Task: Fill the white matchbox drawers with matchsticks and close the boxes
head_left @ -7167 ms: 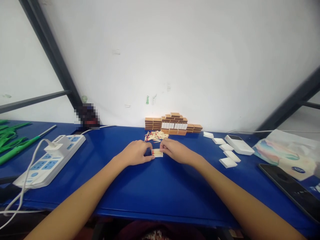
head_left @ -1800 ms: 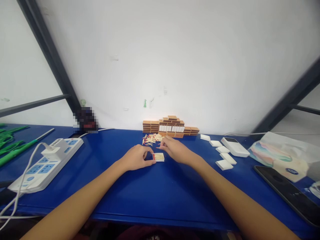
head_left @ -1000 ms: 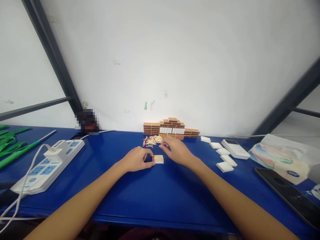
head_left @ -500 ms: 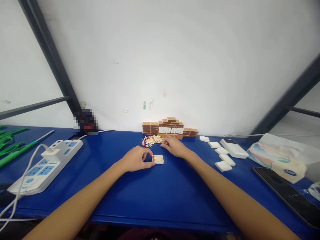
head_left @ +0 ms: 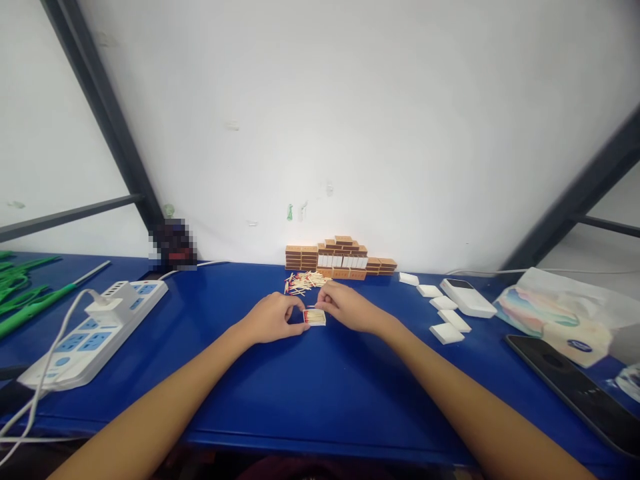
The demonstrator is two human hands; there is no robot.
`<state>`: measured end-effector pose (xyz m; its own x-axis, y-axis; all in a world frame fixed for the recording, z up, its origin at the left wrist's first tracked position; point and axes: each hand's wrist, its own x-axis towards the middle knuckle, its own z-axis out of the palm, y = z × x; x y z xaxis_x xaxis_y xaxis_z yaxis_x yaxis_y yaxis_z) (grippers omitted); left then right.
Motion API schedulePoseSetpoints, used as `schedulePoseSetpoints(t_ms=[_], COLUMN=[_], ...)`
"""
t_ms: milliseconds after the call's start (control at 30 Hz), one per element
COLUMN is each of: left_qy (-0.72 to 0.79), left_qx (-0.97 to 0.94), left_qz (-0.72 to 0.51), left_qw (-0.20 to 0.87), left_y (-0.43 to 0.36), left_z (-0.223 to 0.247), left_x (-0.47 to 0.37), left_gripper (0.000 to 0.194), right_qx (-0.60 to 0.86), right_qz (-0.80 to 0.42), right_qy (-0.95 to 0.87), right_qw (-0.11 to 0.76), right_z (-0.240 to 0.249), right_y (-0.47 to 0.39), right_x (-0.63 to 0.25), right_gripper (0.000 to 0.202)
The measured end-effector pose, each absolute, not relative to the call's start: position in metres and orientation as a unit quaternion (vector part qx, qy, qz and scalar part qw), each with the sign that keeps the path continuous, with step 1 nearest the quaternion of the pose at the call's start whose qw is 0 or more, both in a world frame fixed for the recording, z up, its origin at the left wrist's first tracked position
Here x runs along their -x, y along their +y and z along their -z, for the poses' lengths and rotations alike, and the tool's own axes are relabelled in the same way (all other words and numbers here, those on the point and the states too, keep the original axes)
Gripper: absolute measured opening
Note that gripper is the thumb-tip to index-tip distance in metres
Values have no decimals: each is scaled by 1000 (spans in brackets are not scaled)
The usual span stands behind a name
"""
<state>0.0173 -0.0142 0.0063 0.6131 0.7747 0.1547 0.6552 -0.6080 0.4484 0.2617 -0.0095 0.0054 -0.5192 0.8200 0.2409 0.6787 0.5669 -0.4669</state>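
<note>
Tray [head_left: 317, 325] lies between your two hands on the blue table [head_left: 300, 387], its long axis running roughly from 9 to 3 o'clock, with 12 o'clock towards the wall. Your left hand [head_left: 274, 317] is the nearer one: its thumb and forefinger clasp the 9 o'clock end, so for it the tray sits at 3 o'clock. Your right hand [head_left: 350, 307] is pinched together just off the far edge, and from its fingertips the tray lies at about 7 o'clock. A thin match [head_left: 311, 307] seems to jut from that pinch towards 9 o'clock, roughly in line with the tray's long axis; which way its head points is too small for you to read.

Inside the tray, a row of matches [head_left: 315, 317] lies lengthwise, red heads at your 9 o'clock end and pale sticks reaching towards 3. You cannot count them from here. At 11 to 12 o'clock from the tray, you have a loose pile of matches [head_left: 306, 281], crossed at many angles. Behind it, at 12 to 1 o'clock, stands a stack of matchboxes [head_left: 345, 249] with white pieces [head_left: 354, 261] upright in its middle; you cannot see into the boxes. Five white blocks [head_left: 447, 333] lie around 2 to 4 o'clock, any contents hidden.
</note>
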Motion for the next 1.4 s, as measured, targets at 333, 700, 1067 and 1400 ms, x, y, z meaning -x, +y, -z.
schedulePoseSetpoints(t_ms=[333,700,1067,1400], left_qy=[401,393,409,412], left_qx=[-886,-883,-870,-876], left_qz=[-169,-196,-193,-172], left_qw=[156,166,195,184], left_y=[-13,-14,-16,-17], left_z=[-3,-2,-1,-4], left_x=[-18,-19,-22,-22], left_gripper=[32,32,31,32], right_qx=[440,444,519,518], right_qz=[-123,-115,-56,1], right_qy=[-866,-858,-801,-809], right_qw=[205,231,293,277], right_z=[-3,-2,16,27], right_y=[-16,-8,24,34], right_x=[-255,-264,-281,-268], right_gripper=[6,5,9,3])
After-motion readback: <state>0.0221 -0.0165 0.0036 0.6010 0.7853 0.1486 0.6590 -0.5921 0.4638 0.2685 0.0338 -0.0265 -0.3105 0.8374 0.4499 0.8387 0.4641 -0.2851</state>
